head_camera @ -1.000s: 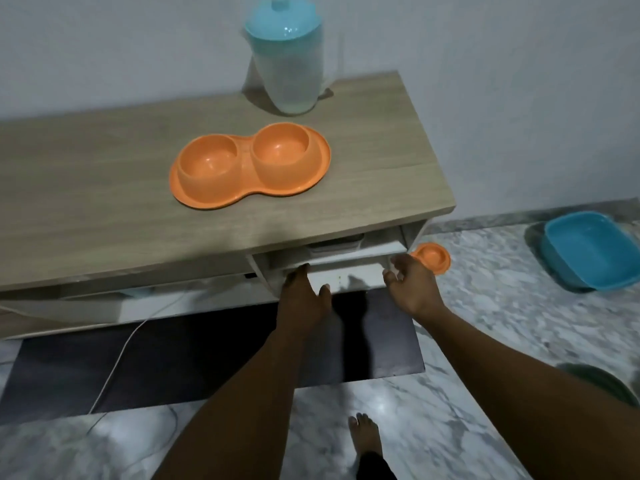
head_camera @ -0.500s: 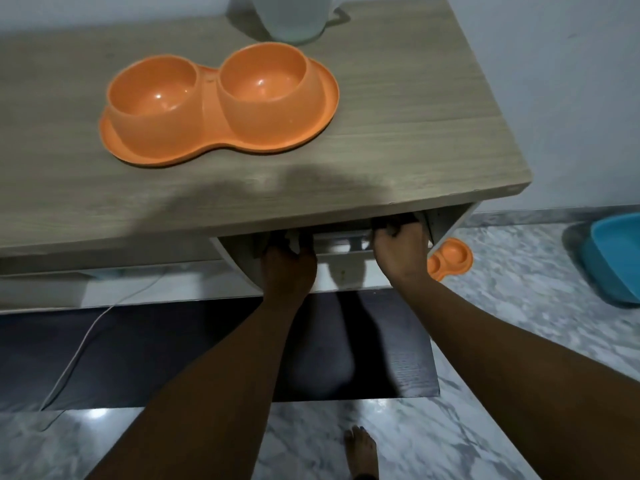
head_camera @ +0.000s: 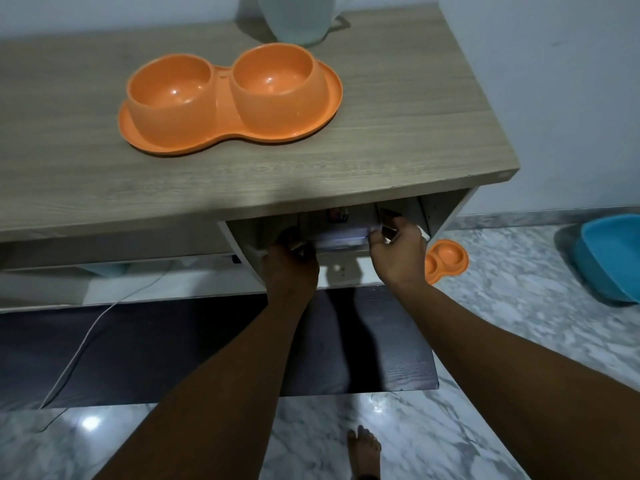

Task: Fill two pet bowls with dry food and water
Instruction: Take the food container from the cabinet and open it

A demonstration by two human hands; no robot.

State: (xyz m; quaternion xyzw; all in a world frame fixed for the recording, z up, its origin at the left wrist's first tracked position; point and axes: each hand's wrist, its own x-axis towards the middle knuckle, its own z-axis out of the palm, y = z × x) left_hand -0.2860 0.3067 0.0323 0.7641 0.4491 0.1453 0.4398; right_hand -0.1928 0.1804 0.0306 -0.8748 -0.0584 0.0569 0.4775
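An orange double pet bowl point(head_camera: 228, 98) stands empty on the wooden tabletop point(head_camera: 398, 140). Behind it, the base of a pale water jug point(head_camera: 298, 19) shows at the top edge. Under the tabletop, a clear container point(head_camera: 341, 239) sits in an open compartment. My left hand point(head_camera: 291, 268) grips its left end and my right hand point(head_camera: 398, 251) grips its right end. My fingertips are partly hidden in the shadow of the compartment.
A second, smaller orange double bowl point(head_camera: 446, 259) lies on the marble floor to the right. A blue basin point(head_camera: 609, 258) sits at the far right. A white cable point(head_camera: 86, 341) runs over the dark base panel point(head_camera: 207, 348). My bare foot point(head_camera: 363, 452) is at the bottom.
Both hands went from the compartment's front edge into it and took hold of the container. The camera moved closer and lower, so the jug's lid left the view.
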